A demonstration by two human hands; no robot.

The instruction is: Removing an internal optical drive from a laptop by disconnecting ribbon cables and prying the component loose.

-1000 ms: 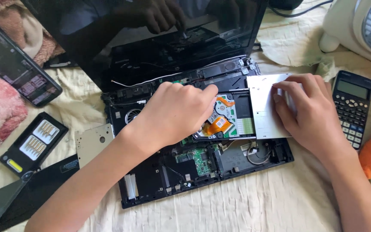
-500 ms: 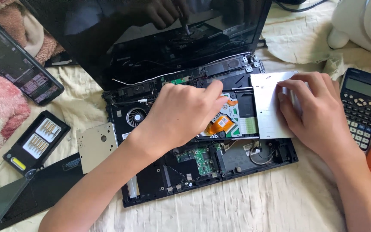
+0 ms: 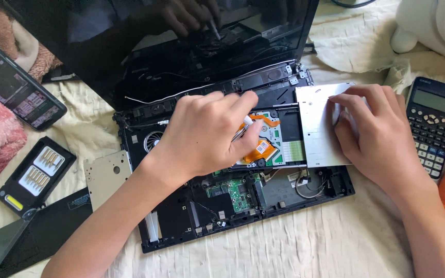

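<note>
Drive (image 3: 316, 128) — long axis seemingly toward screen (image 3: 145, 46)

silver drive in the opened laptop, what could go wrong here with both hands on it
The left hand works a thin tool beside the orange ribbon cable; a slip might nick it. The right hand presses on the flat silver metal drive, which juts from the opened black laptop base; forcing it could strain the bay. The soft cream bedsheet could swallow small screws.
</note>
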